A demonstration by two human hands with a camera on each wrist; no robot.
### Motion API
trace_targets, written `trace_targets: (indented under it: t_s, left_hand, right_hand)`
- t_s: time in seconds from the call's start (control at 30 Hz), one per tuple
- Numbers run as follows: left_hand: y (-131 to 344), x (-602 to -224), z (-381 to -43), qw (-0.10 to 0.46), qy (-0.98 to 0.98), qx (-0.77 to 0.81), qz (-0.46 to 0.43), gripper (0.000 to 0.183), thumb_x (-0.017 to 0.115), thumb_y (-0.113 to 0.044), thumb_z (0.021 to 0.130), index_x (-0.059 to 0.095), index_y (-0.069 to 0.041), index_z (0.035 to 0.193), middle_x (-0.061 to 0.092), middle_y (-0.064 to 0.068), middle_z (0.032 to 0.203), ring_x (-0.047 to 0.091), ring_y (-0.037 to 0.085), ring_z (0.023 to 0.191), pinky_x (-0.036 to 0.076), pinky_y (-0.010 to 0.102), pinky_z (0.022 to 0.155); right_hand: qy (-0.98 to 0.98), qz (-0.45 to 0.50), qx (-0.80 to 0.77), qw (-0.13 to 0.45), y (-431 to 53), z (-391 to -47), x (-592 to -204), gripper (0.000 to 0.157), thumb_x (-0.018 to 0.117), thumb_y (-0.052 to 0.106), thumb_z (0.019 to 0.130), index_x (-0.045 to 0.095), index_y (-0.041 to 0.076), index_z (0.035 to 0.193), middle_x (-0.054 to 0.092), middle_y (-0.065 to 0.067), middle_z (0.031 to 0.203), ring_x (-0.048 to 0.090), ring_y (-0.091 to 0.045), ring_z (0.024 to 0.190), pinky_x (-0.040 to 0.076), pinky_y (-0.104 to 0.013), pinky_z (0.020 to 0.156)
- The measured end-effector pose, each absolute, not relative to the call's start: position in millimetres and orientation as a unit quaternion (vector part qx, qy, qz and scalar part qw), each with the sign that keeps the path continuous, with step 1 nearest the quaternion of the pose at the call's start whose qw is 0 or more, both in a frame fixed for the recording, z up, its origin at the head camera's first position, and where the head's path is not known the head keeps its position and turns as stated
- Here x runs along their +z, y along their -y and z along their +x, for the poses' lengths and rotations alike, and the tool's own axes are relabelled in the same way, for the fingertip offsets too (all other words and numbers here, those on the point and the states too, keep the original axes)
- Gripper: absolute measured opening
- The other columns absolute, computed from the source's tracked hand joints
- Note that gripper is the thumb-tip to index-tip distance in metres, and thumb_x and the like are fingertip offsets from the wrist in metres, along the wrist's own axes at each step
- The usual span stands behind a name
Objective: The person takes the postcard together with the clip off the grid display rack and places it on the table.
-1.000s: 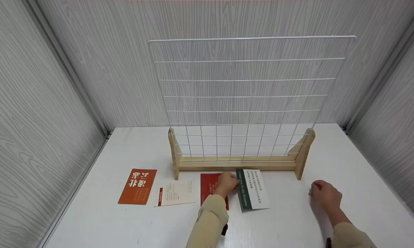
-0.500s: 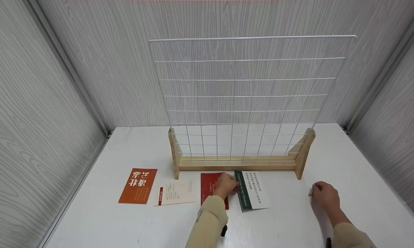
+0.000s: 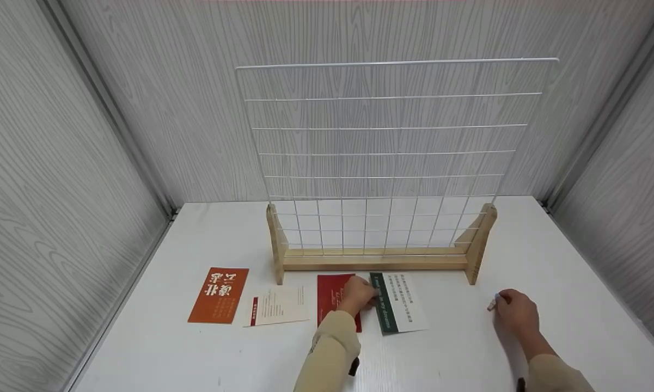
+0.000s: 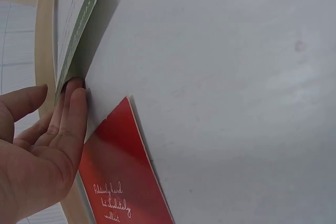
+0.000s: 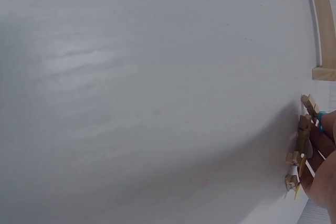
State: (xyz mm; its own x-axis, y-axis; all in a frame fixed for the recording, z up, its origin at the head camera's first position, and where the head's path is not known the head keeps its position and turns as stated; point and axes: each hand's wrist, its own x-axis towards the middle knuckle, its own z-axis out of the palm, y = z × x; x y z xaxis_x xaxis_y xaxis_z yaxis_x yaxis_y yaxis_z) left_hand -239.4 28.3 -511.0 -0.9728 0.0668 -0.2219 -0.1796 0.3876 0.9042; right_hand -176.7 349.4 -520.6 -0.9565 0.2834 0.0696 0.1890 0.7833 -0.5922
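My left hand (image 3: 358,294) is at the left edge of a green-and-white card (image 3: 405,305). In the left wrist view, its fingers reach under the raised edge of that card (image 4: 79,22), while the thumb stands apart above. Beneath the forearm lies a red card (image 3: 332,291), partly covered by the hand. Farther right on the table, my right hand (image 3: 517,311) holds several small wooden clothespins (image 5: 303,135) between its curled fingers; one clothespin (image 3: 493,304) pokes out past the fingertips.
Behind the cards stands a white wire grid (image 3: 395,128) on a wooden base (image 3: 376,263). An orange card (image 3: 218,296) and a cream card (image 3: 277,306) lie to the left on the white table (image 3: 158,354). Grey wood-grain panels (image 3: 207,125) enclose the back and sides.
The green-and-white card's far end has moved slightly left and toward me, with my left hand at its edge. My right hand has shifted a little; the clothespin at its fingertips shows more.
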Motion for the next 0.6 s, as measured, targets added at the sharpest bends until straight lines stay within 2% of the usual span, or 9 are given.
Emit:
trace_targets:
  t_s: [0.37,0.6]
  left_hand:
    - [-25.1,-507.5,-241.1,0.108,-0.843,0.525,-0.036,0.020,0.060,-0.005,0.076,0.053,-0.005,0.057,0.058,0.010,0.058,0.056,0.019,0.052,0.047,0.029,0.046]
    - [-19.5,-507.7,-243.5,0.098,-0.853,0.512,-0.031,0.022,0.058,-0.005,0.075,0.049,-0.007,0.055,0.049,0.003,0.049,0.051,0.017,0.047,0.040,0.023,0.040]
  right_hand:
    - [0.938,-0.143,0.314,0.045,-349.2,-177.9,-518.7,0.028,0.043,0.011,0.087,0.051,-0.012,0.101,0.054,-0.022,0.088,0.049,-0.032,0.078,0.041,-0.042,0.065]
    - [0.938,-0.152,0.309,0.046,-349.2,-179.0,-519.4,0.028,0.044,0.013,0.086,0.052,-0.011,0.100,0.054,-0.021,0.087,0.050,-0.031,0.077,0.042,-0.042,0.065]
